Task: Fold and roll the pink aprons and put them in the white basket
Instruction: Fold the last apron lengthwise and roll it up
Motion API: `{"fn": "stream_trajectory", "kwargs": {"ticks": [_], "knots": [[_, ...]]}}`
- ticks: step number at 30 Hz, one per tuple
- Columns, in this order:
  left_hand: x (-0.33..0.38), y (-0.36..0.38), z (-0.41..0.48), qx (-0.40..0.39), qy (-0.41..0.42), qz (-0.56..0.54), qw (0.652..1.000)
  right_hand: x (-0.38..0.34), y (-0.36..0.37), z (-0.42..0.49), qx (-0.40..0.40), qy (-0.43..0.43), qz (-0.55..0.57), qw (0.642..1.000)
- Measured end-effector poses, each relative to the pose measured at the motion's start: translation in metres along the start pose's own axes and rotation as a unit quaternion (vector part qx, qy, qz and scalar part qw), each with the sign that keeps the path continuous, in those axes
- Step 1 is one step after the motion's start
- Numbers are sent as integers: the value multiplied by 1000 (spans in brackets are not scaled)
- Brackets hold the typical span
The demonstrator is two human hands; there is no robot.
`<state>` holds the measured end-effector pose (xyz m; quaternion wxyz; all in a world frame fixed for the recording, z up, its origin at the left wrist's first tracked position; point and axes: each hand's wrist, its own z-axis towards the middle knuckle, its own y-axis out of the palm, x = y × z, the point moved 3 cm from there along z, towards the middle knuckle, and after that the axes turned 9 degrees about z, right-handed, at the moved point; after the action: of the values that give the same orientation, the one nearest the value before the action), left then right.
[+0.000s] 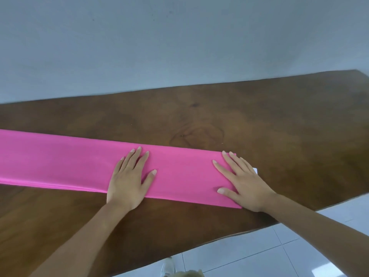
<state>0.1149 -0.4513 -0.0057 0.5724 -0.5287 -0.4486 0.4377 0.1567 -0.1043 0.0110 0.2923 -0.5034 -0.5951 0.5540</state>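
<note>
A pink apron (60, 162) lies folded into a long flat strip across the dark wooden table (199, 116), running from the left edge of view to its right end near the middle right. My left hand (129, 178) rests flat on the strip with straight fingers. My right hand (243, 180) lies flat on the strip's right end, fingers spread. A small white tag (255, 170) pokes out beside the right hand. The white basket is out of view.
A pale wall (179, 47) rises behind the table's far edge. White floor tiles (299, 246) show at the lower right, beyond the table's near edge. A white shoe (167, 268) is at the bottom.
</note>
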Motion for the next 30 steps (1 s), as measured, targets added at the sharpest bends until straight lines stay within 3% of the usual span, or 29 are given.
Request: {"fn": "stream_trajectory", "kwargs": {"ticks": [13, 19, 23, 30], "knots": [[4, 0, -80, 42, -129, 22, 990, 15, 3, 0, 40, -36, 2, 999], [17, 4, -116, 80, -222, 34, 971, 17, 9, -1, 47, -46, 5, 998], [30, 9, -135, 62, -276, 36, 959, 21, 11, 0, 57, -50, -1, 997], [65, 19, -182, 74, -300, 42, 950, 23, 12, 2, 75, -58, -4, 995]]}}
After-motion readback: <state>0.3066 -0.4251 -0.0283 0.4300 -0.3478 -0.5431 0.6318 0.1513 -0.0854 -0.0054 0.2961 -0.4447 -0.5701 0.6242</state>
